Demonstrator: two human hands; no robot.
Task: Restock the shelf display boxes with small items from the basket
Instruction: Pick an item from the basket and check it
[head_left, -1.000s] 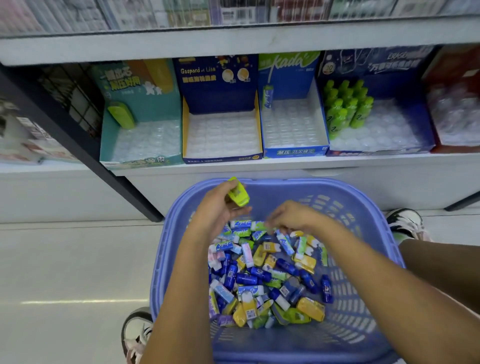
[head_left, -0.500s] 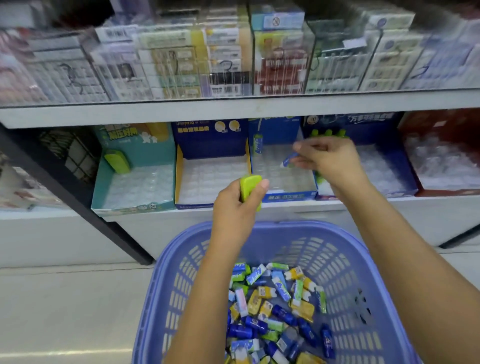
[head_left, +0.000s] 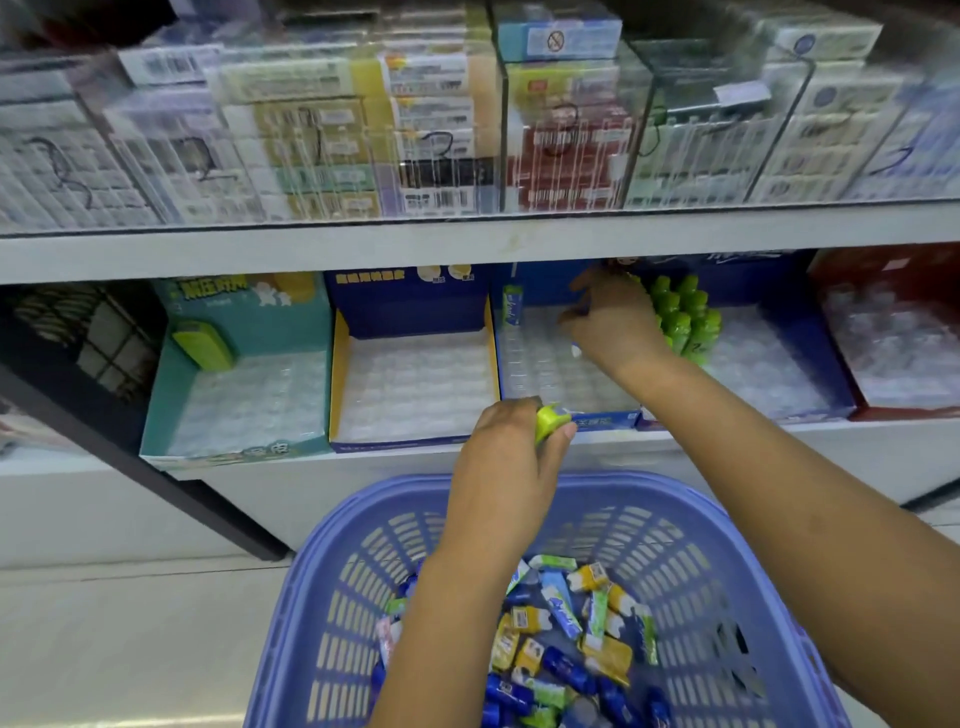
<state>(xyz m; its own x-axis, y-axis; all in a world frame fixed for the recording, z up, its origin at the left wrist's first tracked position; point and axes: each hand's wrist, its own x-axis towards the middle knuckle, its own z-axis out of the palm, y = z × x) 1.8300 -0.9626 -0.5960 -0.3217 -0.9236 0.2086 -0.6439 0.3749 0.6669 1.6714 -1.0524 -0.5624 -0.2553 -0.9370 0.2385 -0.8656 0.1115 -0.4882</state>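
Right hand (head_left: 610, 319) reached into the blue display box (head_left: 545, 364), grip unclear, green bottles (head_left: 685, 317) just right. Left hand (head_left: 511, 441) pinched a lime container (head_left: 546, 422) above the basket (head_left: 675, 530).

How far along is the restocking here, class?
Barely begun. Done: green bottles fill part of one box; the teal box holds one item. In hand: left hand holds a yellow-green pack; right hand reaches into the blue box. Left: the basket remains heaped.
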